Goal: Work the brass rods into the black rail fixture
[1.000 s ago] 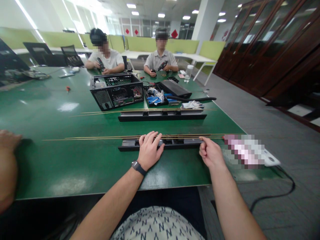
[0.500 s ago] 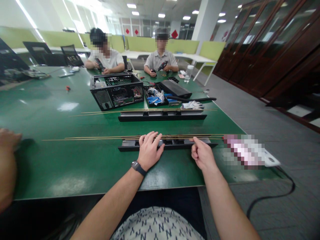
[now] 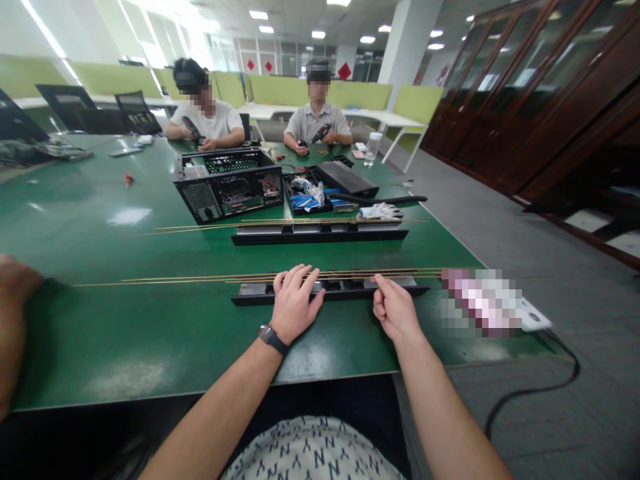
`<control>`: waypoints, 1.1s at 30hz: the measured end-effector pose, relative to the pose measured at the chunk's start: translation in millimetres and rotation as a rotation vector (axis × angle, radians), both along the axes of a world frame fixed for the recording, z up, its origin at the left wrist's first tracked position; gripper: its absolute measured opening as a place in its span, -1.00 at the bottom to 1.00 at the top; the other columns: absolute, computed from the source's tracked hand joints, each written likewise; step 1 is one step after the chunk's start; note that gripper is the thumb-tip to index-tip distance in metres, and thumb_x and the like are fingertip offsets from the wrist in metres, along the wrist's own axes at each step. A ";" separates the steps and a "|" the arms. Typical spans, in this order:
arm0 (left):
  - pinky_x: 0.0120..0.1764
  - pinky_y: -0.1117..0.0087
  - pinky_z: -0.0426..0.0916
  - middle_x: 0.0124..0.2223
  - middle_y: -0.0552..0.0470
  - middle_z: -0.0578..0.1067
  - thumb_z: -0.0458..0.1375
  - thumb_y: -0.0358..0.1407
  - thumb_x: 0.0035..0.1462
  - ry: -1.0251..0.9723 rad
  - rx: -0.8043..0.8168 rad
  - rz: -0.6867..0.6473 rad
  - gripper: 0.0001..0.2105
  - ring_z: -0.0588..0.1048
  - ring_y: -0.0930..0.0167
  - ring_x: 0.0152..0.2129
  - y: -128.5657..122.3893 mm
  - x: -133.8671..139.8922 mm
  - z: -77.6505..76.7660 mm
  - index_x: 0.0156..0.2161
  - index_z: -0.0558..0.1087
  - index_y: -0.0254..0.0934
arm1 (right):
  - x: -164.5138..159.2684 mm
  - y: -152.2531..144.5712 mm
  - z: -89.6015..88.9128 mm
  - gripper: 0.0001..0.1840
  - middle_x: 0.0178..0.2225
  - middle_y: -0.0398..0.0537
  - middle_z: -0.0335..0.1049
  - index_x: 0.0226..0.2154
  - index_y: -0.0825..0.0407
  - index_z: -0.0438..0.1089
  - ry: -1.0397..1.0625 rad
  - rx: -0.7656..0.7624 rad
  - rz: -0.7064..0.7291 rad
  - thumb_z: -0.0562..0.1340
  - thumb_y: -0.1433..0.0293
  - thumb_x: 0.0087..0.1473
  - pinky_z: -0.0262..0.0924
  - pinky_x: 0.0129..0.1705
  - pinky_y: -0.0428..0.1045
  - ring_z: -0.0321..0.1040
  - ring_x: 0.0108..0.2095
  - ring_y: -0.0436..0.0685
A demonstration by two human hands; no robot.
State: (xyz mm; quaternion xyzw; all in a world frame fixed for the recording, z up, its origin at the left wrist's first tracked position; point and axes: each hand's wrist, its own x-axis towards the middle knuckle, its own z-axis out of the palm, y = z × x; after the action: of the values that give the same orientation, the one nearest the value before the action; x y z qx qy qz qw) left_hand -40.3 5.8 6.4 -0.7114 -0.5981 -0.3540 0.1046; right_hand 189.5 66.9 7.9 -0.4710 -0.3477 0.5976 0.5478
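Several thin brass-coloured rods (image 3: pixel 170 279) lie lengthwise over a black-edged metal rail (image 3: pixel 345 294), sticking out past both its ends. My left hand (image 3: pixel 296 300), wearing a dark watch, rests on the rods left of the rail's middle, fingers spread and open. My right hand (image 3: pixel 395 307) is at the right part of the rail, fingers curled and the index finger reaching to the rods. What its fingertips pinch, if anything, is too small to make out. Beyond lies a second rail (image 3: pixel 320 237) with similar thin rods (image 3: pixel 193 229) across it.
An open black computer case (image 3: pixel 227 190) stands farther back, beside a tray with blue-white gloves (image 3: pixel 307 193). Another glove (image 3: pixel 381 211) lies by the second rail. At right is a white power strip (image 3: pixel 536 317) with a cable. Someone's hand (image 3: pixel 17 283) rests at left; two people sit opposite.
My right hand has shifted slightly left along the rail. The left hand keeps its place on the rods. The whole view has moved a little.
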 end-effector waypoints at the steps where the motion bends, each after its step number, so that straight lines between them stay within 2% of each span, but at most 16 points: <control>1: 0.22 0.02 0.11 0.20 -0.15 0.49 0.15 -0.20 0.33 -0.001 -0.001 0.000 -0.64 0.37 0.15 0.22 0.1 0.0 -0.1 0.19 0.41 -0.17 | -0.6 0.0 0.5 -0.54 -0.71 -0.31 0.22 -0.30 0.05 0.46 0.000 -0.004 -0.001 0.49 0.06 -0.08 -0.20 -0.83 -0.20 -0.03 -0.82 -0.13; 6: 0.22 0.02 0.12 0.20 -0.15 0.49 0.15 -0.21 0.33 -0.007 -0.002 -0.005 -0.63 0.38 0.15 0.22 0.6 -0.1 -0.8 0.20 0.41 -0.16 | 6.9 3.3 1.5 -0.58 -0.72 -0.31 0.22 -0.30 0.03 0.44 0.018 -0.002 -0.139 0.43 0.05 0.00 -0.19 -0.83 -0.19 -0.03 -0.82 -0.12; 10: 0.22 0.01 0.12 0.20 -0.15 0.49 0.15 -0.22 0.32 -0.012 0.007 -0.008 -0.63 0.38 0.14 0.21 0.5 0.1 -0.6 0.21 0.41 -0.14 | 11.3 5.3 -0.3 -0.60 -0.71 -0.32 0.21 -0.33 0.02 0.42 0.019 0.023 -0.225 0.45 0.08 -0.04 -0.19 -0.82 -0.19 -0.01 -0.81 -0.13; 13: 0.22 0.00 0.11 0.19 -0.15 0.50 0.15 -0.22 0.32 -0.010 0.013 -0.006 -0.63 0.39 0.13 0.21 0.3 0.2 -0.2 0.20 0.42 -0.14 | 9.2 4.1 -1.2 -0.58 -0.71 -0.32 0.21 -0.34 0.03 0.43 0.012 0.030 -0.178 0.48 0.08 -0.07 -0.19 -0.83 -0.19 -0.02 -0.81 -0.13; 18: 0.21 0.00 0.12 0.19 -0.15 0.50 0.15 -0.22 0.32 -0.002 0.014 -0.007 -0.63 0.40 0.14 0.20 0.4 0.2 -0.4 0.20 0.42 -0.15 | 3.9 1.2 1.6 -0.57 -0.72 -0.31 0.21 -0.30 0.07 0.48 -0.029 0.004 -0.016 0.47 0.08 -0.05 -0.21 -0.83 -0.19 -0.03 -0.81 -0.13; 20: 0.21 0.00 0.12 0.19 -0.15 0.50 0.15 -0.22 0.32 -0.005 0.014 -0.007 -0.63 0.40 0.13 0.20 0.7 0.1 -0.8 0.20 0.42 -0.15 | 3.6 1.6 2.5 -0.56 -0.72 -0.30 0.22 -0.29 0.06 0.48 -0.018 -0.009 -0.027 0.45 0.06 -0.03 -0.22 -0.83 -0.19 -0.04 -0.82 -0.13; 26: 0.21 -0.02 0.12 0.18 -0.17 0.51 0.15 -0.22 0.32 -0.010 0.013 -0.009 -0.63 0.40 0.11 0.20 1.4 -0.2 -1.4 0.20 0.42 -0.13 | 6.2 4.6 0.7 -0.59 -0.71 -0.33 0.21 -0.30 0.01 0.42 0.026 0.003 -0.201 0.43 0.06 -0.02 -0.19 -0.83 -0.19 -0.03 -0.82 -0.12; 33: 0.20 -0.01 0.13 0.19 -0.15 0.50 0.14 -0.21 0.33 -0.011 0.017 -0.003 -0.64 0.39 0.12 0.21 0.4 0.6 -0.7 0.20 0.42 -0.13 | 1.8 1.1 1.6 -0.58 -0.71 -0.33 0.21 -0.30 0.03 0.45 0.000 -0.007 -0.079 0.48 0.09 -0.07 -0.21 -0.83 -0.20 -0.04 -0.82 -0.13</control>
State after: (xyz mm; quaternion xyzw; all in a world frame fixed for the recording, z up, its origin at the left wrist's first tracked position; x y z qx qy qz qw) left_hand -39.8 6.2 5.7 -0.7092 -0.5947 -0.3632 0.1067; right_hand 191.3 68.0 9.5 -0.4862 -0.3269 0.5768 0.5692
